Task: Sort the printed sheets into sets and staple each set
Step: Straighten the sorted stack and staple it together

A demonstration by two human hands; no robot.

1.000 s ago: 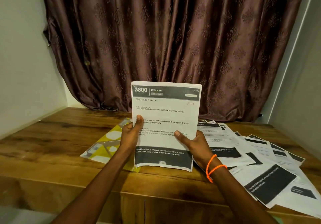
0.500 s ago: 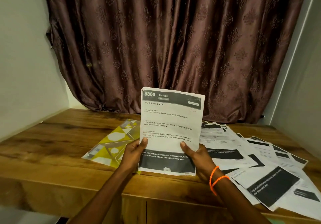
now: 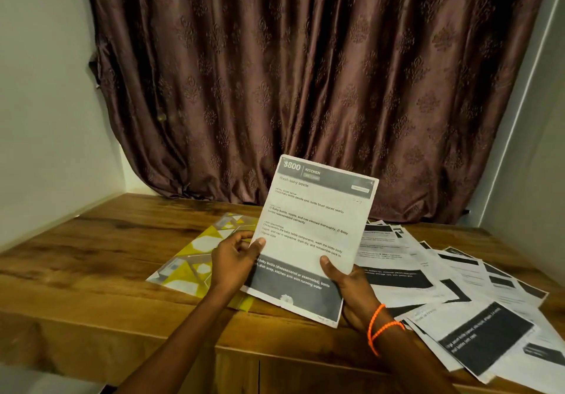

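The held sheet [image 3: 308,237] has tipped its top to the right and dropped lower since a second ago.

I see the left hand [image 3: 234,260] pinching the sheet's left edge, thumb on the print and fingers curled behind, while the right hand [image 3: 351,289] grips the lower right corner, thumb on the front. The sheet stands lifted above the wooden table [image 3: 91,271]. Loose printed sheets [image 3: 443,286] lie fanned out to the right on the table; a yellow patterned folder [image 3: 192,265] lies flat to the left, behind the left hand.
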